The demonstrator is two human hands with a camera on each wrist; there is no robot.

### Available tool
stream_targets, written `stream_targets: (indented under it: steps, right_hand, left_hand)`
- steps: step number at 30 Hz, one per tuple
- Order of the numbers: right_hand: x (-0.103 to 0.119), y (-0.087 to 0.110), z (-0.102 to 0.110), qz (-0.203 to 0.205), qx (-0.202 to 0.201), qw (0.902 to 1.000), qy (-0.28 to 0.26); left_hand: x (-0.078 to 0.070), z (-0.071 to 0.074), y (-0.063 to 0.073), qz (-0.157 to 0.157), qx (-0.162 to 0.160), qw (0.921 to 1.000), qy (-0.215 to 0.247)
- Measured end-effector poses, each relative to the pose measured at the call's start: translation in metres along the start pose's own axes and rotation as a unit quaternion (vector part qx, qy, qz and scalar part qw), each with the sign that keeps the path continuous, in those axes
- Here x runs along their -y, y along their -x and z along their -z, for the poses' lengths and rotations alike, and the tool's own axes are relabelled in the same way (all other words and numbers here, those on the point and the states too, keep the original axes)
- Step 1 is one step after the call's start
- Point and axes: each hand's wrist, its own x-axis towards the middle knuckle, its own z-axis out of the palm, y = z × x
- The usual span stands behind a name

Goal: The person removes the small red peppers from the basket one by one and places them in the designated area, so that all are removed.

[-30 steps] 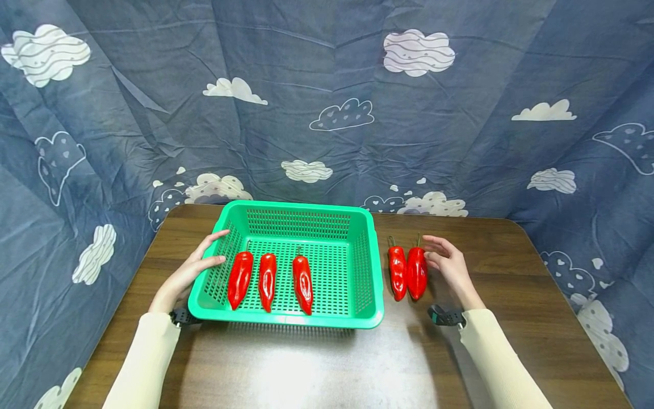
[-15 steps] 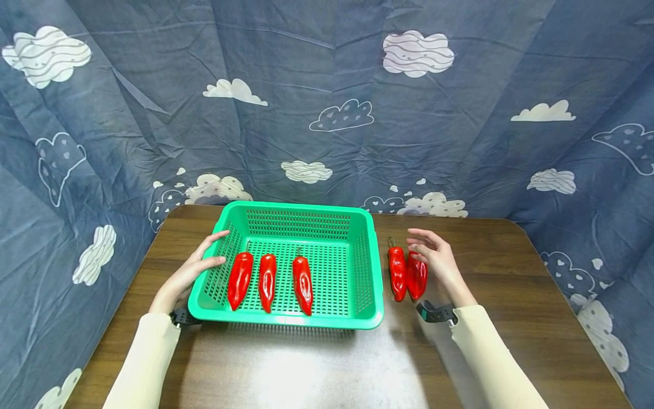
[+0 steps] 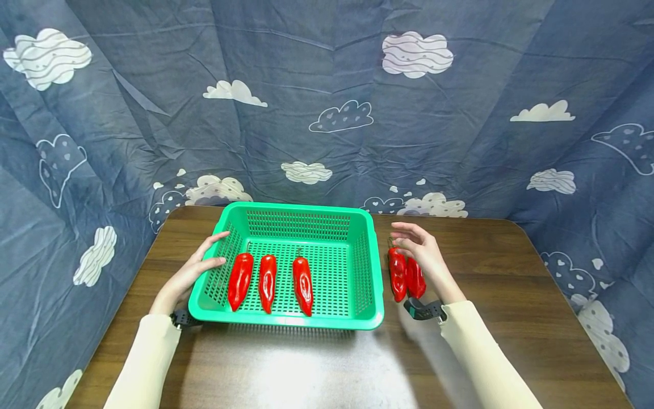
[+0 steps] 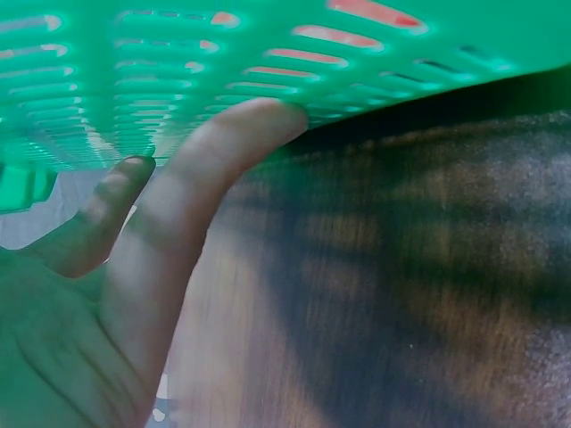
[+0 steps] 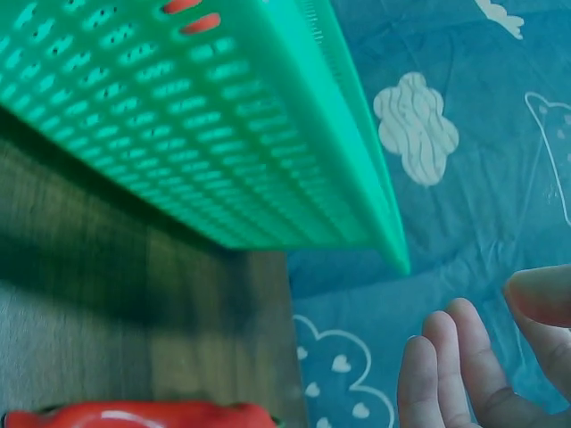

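Observation:
Three long, glossy red peppers lie inside a green plastic basket (image 3: 286, 321), the leftmost pepper (image 3: 240, 282) nearest my left hand. My left hand (image 3: 186, 274) holds the basket's left rim, its thumb and a finger over the top edge. In the left wrist view, fingers (image 4: 169, 205) lie against the slotted outer wall. Two more red peppers rest on the table right of the basket, the left one (image 3: 398, 275) beside the right one (image 3: 416, 278). My right hand (image 3: 424, 253) hovers over their stem ends, fingers loosely bent and holding nothing; it hides part of the right pepper.
A brown wooden table (image 3: 490, 267) carries everything. Behind it hangs a blue backdrop (image 3: 327, 74) printed with white clouds. The basket's raised right wall (image 3: 365, 272) stands close to the two table peppers. Black straps circle both wrists.
My right hand has moved left from beside the right-hand pepper to above both table peppers. The left hand, basket and peppers have stayed in place.

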Motion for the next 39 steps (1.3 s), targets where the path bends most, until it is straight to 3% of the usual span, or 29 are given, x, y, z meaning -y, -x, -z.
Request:
stream_targets:
  steps: [17,24,39]
  right_hand:
    - [0.007,-0.007,-0.027,0.022,0.028,0.9982,-0.048]
    - [0.015,-0.008,-0.037,0.014,0.036,0.9984,-0.04]
    - [0.021,-0.013,-0.065,0.013,0.069,0.9972,-0.023]
  left_hand:
    - [-0.001,-0.001,-0.001,-0.006,-0.01,0.9995,-0.031]
    - [0.0,-0.001,-0.003,-0.02,-0.02,0.9975,-0.065]
    - [0.0,-0.001,-0.002,-0.017,-0.019,0.998,-0.058]
